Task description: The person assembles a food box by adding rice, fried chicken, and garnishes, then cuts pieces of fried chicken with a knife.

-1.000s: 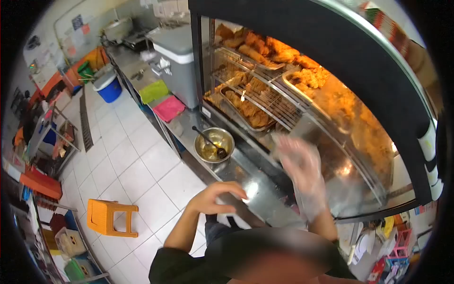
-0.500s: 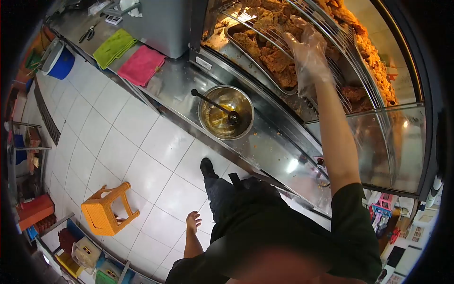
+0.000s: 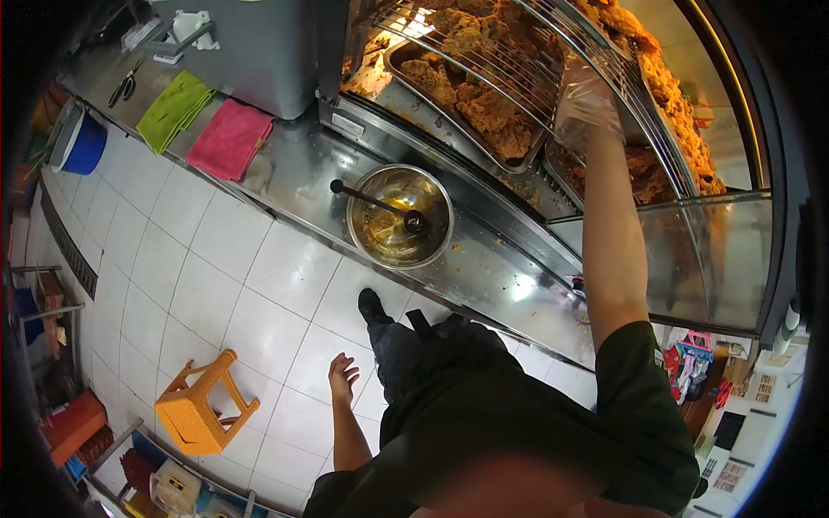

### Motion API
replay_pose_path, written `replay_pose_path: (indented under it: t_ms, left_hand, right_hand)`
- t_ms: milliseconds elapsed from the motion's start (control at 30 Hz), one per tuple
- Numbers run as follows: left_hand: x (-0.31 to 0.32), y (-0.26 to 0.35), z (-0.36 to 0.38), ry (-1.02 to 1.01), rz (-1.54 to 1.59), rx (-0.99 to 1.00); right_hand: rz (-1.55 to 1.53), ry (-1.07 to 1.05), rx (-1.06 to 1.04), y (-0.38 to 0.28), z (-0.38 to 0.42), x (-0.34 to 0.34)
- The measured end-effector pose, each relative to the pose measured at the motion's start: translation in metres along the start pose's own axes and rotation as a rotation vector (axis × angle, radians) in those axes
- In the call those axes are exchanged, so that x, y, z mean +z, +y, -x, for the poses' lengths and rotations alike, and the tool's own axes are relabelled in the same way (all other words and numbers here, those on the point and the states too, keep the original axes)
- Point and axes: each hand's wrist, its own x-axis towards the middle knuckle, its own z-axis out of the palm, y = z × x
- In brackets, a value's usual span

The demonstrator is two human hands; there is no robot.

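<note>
My right hand (image 3: 590,95), in a clear plastic glove, reaches into a lit display case among wire racks. Its fingers are partly hidden by a rack (image 3: 535,91) and by glare, so I cannot make out whether they hold anything. Beside it, a metal tray (image 3: 518,164) holds fried chicken (image 3: 494,112); another tray with fried pieces (image 3: 635,164) lies below my wrist. More fried chicken (image 3: 669,95) is heaped on the far side, behind the curved rack. My left hand (image 3: 343,377) hangs bare over the floor, with loosely bent fingers apart and nothing in them.
On the steel counter stands a metal bowl (image 3: 400,250) with a dark-handled utensil (image 3: 371,198) in it. Pink (image 3: 229,138) and green cloths (image 3: 174,112) and scissors (image 3: 126,88) lie farther left. An orange stool (image 3: 194,414) stands on the tiled floor. The case has a glass panel (image 3: 717,259).
My right hand has gone deeper into the case, from above the wire rack to partly behind it. My left hand has shifted slightly, and the camera view has turned a little.
</note>
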Motion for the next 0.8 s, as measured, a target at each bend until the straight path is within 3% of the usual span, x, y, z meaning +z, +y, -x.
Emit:
replay_pose_path:
  t_ms: [167, 367, 433, 533, 567, 600, 800]
  left_hand:
    - [-0.003, -0.01, -0.006, 0.006, -0.065, -0.097]
    - [-0.015, -0.026, -0.007, 0.016, -0.096, -0.139]
    - [-0.015, -0.025, -0.008, 0.017, -0.108, -0.16]
    - [-0.026, -0.027, -0.012, -0.052, -0.112, -0.138]
    - [-0.028, -0.028, -0.014, -0.033, -0.119, -0.146]
    - [-0.026, -0.026, -0.014, -0.03, -0.113, -0.145]
    - [-0.033, -0.019, -0.011, -0.024, -0.119, -0.15]
  right_hand:
    - [-0.078, -0.064, -0.011, -0.032, 0.01, -0.006]
    - [-0.307, -0.384, -0.009, -0.074, 0.037, -0.042]
    - [-0.35, -0.279, -0.11, -0.07, 0.046, -0.042]
    - [-0.091, -0.227, 0.163, -0.062, 0.061, -0.031]
    - [0.135, 0.144, 0.035, -0.04, 0.075, 0.007]
    - [0.164, 0.196, 0.036, -0.026, 0.074, 0.014]
    - [0.055, -0.082, 0.069, -0.008, 0.017, 0.002]
